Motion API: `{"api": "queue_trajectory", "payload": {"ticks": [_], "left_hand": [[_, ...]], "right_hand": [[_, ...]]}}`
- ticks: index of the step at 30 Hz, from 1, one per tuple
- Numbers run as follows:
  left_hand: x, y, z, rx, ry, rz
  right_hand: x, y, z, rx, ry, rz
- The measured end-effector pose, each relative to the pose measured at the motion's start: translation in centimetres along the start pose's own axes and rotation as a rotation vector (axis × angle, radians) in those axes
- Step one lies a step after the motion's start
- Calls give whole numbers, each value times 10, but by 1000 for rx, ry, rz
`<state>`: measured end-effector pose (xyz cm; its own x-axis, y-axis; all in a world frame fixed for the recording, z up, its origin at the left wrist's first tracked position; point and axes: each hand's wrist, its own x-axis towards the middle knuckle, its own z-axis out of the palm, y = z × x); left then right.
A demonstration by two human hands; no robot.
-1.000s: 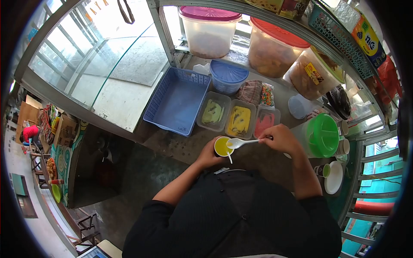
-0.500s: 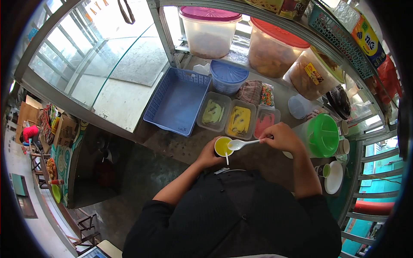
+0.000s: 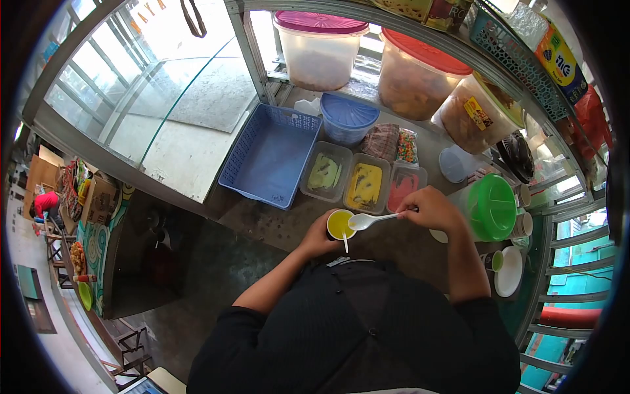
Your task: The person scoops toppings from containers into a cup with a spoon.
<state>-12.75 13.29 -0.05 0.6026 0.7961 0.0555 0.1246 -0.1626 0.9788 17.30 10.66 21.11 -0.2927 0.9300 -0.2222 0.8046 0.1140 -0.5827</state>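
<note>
My left hand (image 3: 318,238) is closed around a small paper cup (image 3: 339,225) with yellow content inside. A small white plastic spoon (image 3: 346,243) leans out over the cup's near rim. In my right hand (image 3: 430,209) is the handle of a larger white spoon (image 3: 365,221), whose bowl, with a little yellow in it, is at the cup's right rim. Just beyond are three clear tubs: one with pale green contents (image 3: 325,172), one with yellow (image 3: 365,185) and one with pink (image 3: 403,190). My right hand is nearest the pink tub.
A blue plastic basket (image 3: 269,157) and a blue-lidded container (image 3: 349,118) stand behind the tubs. Large lidded containers, one with a red lid (image 3: 426,49), line the back. A green-lidded container (image 3: 492,207) and a white plate (image 3: 510,272) are at right. A person (image 3: 47,207) is far left.
The large spoon's bowl has shifted very slightly at the cup's rim. Both hands stay almost in the same place.
</note>
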Motion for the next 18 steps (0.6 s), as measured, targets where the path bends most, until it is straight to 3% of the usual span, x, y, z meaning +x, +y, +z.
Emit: {"api": "queue_trajectory", "payload": {"ticks": [18], "left_hand": [[0, 1, -2, 4, -21, -22]], "right_hand": [[9, -1, 0, -82, -40, -33]]}}
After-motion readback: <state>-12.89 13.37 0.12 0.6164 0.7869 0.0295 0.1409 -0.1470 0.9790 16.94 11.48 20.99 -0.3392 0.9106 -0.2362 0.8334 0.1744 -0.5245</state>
